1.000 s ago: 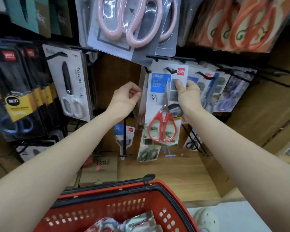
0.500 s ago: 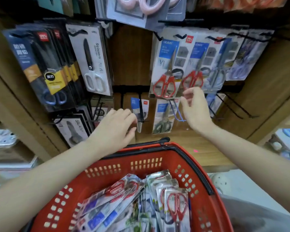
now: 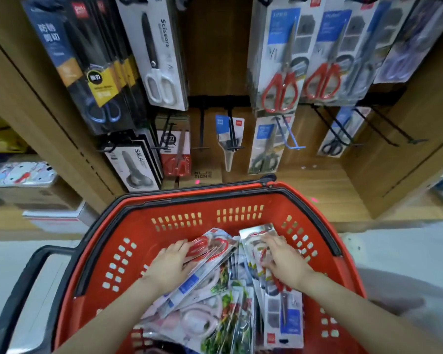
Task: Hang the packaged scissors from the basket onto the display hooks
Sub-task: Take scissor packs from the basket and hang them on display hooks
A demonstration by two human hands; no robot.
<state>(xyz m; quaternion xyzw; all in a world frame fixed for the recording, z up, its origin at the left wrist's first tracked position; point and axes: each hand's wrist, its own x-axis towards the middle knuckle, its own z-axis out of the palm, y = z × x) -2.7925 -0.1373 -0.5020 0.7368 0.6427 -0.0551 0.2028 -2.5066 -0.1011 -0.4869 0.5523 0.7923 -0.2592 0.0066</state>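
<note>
A red basket (image 3: 143, 233) stands below the display with several packaged scissors lying in it. My left hand (image 3: 170, 265) rests flat on a slanted pack of red-handled scissors (image 3: 216, 247) at the left of the pile. On the right, my right hand (image 3: 285, 263) has its fingers curled over the top of another red-handled scissors pack (image 3: 283, 315), and the hand hides that pack's handles. On the display hooks above hang two matching packs of red-handled scissors (image 3: 279, 70), side by side.
Wooden display panels carry black hooks. One bare black hook (image 3: 202, 129) and a bare blue hook (image 3: 289, 139) stick out just above the basket. Black and white scissors packs (image 3: 159, 54) hang at the left. The basket's black handle (image 3: 23, 290) juts left.
Both hands left the display, where the right one had hung a red-handled pack, and dropped into the basket onto the packs. The view tilted down.
</note>
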